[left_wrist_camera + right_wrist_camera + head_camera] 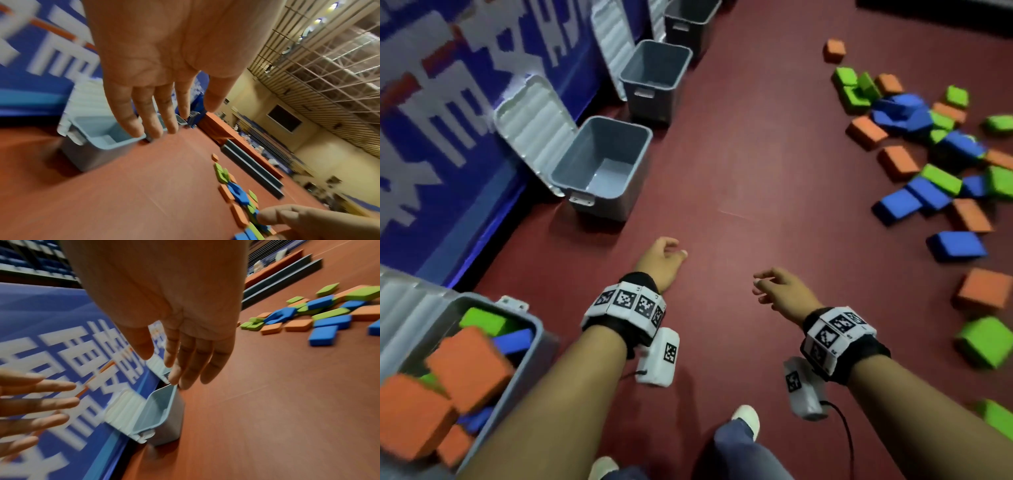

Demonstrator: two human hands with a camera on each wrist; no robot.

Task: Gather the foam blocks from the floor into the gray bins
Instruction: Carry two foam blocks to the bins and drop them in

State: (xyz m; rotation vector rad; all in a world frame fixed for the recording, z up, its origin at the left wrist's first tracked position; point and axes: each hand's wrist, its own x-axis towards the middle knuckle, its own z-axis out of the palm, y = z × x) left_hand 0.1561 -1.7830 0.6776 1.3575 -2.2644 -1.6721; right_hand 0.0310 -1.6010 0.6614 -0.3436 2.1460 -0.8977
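Both hands empty over the floor, nothing gripped.

The left hand [661, 258] and right hand [780, 286] are held out, fingers [127, 113] loosely spread and holding nothing. An empty bin [602, 168] is seen just ahead by the blue wall [431, 137]; a filled bin [530, 329] sits at lower left. Blocks [928, 164] are scattered on the floor [756, 154], well apart to the right.

Matt foam blocks [959, 244] lie on smooth floor [756, 137]; ribbed-lidded gray bins [602, 168] look like smooth plastic.
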